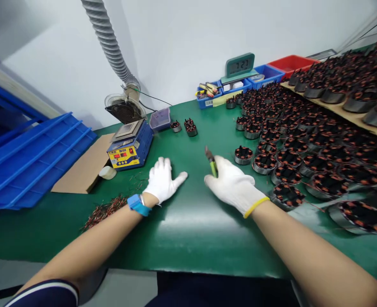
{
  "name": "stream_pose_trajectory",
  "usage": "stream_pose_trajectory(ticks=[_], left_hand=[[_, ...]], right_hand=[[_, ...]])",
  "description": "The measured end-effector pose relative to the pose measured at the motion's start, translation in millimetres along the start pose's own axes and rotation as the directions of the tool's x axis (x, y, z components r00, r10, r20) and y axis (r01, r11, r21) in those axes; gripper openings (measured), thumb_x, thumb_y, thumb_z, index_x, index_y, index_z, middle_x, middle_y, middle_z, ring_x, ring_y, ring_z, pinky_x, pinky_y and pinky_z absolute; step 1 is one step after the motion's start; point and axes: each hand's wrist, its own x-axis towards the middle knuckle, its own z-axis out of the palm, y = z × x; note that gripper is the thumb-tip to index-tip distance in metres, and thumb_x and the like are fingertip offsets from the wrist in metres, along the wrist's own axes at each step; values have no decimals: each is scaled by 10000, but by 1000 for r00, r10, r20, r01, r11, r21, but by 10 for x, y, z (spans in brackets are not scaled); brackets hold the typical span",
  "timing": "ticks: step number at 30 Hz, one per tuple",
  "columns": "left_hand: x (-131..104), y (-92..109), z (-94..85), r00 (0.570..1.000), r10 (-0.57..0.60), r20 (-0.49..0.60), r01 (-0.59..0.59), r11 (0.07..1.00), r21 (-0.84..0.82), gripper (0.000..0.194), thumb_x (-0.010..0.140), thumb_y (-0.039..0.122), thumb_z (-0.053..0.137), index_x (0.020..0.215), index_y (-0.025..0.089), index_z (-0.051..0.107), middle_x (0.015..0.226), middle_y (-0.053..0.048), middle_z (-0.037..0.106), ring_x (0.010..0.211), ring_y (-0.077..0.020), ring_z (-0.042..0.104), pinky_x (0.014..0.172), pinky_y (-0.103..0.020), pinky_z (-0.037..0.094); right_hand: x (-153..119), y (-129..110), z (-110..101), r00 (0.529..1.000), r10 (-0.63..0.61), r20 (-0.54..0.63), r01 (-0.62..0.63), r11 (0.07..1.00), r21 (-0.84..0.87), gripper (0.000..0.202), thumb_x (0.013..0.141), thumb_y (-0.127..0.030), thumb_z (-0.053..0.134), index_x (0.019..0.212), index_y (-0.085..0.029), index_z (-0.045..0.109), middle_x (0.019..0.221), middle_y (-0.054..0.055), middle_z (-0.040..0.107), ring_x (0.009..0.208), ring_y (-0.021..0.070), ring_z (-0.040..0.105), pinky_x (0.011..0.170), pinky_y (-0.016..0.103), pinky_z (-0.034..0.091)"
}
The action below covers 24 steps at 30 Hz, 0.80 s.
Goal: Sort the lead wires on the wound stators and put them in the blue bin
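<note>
My left hand (pixel 163 181), in a white glove with a blue band at the wrist, lies on the green table with fingers spread and nothing in it. In my right hand (pixel 230 181), gloved in white with a yellow cuff, is a pair of cutting pliers (pixel 211 161) with green handles, its jaws pointing away from me. A motor stator (pixel 243 155) with copper windings stands just beyond my right hand. To the left of my left wrist lies a pile of copper wire scraps (pixel 107 212).
Rows of stators (pixel 286 175) fill the right side, more on a raised board (pixel 338 105). A blue and yellow soldering pot unit (pixel 131 147) stands at left, beside cardboard (pixel 82 164) and a blue crate (pixel 38 162). Small bins (pixel 267 76) and a clock (pixel 239 65) line the back.
</note>
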Motion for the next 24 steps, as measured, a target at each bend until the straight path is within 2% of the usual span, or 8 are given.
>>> stream_pose_trajectory(ticks=[2,5,7,9,12,15,20,24], left_hand=[[331,-78,-16,992,5,-127,-4,1000,8,860,858,639,425,1461,49,261,1534,-297,247,1407,-405,310,1100,-530,316],[932,118,-35,976,48,-212,-58,997,-43,713,857,575,467,1429,161,367,1576,-213,210,1388,-372,347,1077,-508,355],[1319,324,-29,979,71,-193,-82,995,-49,630,835,532,519,1343,161,489,1587,-189,191,1416,-379,286,1113,-513,302],[1616,485,-8,992,12,-129,-20,998,-59,545,813,489,562,1233,142,583,1563,-186,260,1412,-401,273,1114,-545,275],[1766,558,23,995,-39,-89,32,996,-79,429,828,440,558,1130,147,642,1506,-172,372,1398,-408,288,1096,-582,275],[1484,446,4,996,33,-88,-40,996,-85,358,811,439,597,1054,186,670,1551,-115,315,1434,-398,228,1121,-577,253],[317,158,-217,917,396,-49,-399,907,-136,269,834,400,591,995,203,680,1602,-86,191,1478,-356,144,1158,-544,238],[-449,12,-482,857,511,67,-470,828,-307,213,822,257,582,1015,242,671,1619,-49,155,1488,-341,134,1167,-562,230]], right_hand=[[-39,-12,15,1000,2,-11,-5,968,-252,383,796,-369,511,1141,-203,514,1083,122,554,826,293,636,662,450,520],[-67,25,17,995,-91,-36,68,904,-422,385,762,-391,566,1084,-180,563,1034,123,546,853,303,620,598,397,513],[-45,90,14,987,-147,-68,101,886,-453,415,778,-497,557,1035,-173,588,1035,131,546,925,324,594,610,391,511],[4,168,9,977,-169,-128,91,879,-469,466,820,-576,492,1006,-161,596,1066,146,546,982,333,572,655,399,509],[87,254,-5,964,-119,-237,-2,890,-456,571,869,-630,399,1075,-127,574,1162,186,531,1017,332,560,726,412,497],[131,270,-32,958,-69,-279,-56,907,-417,612,866,-627,428,1172,-108,532,1261,216,498,1061,334,547,775,411,484],[125,236,-53,944,-120,-308,37,964,-262,550,885,-554,445,1258,-155,505,1274,163,551,1053,313,576,805,389,471],[117,211,-19,988,-151,-35,152,988,16,463,925,-555,374,1169,-226,591,1081,82,675,968,261,629,823,350,458]])
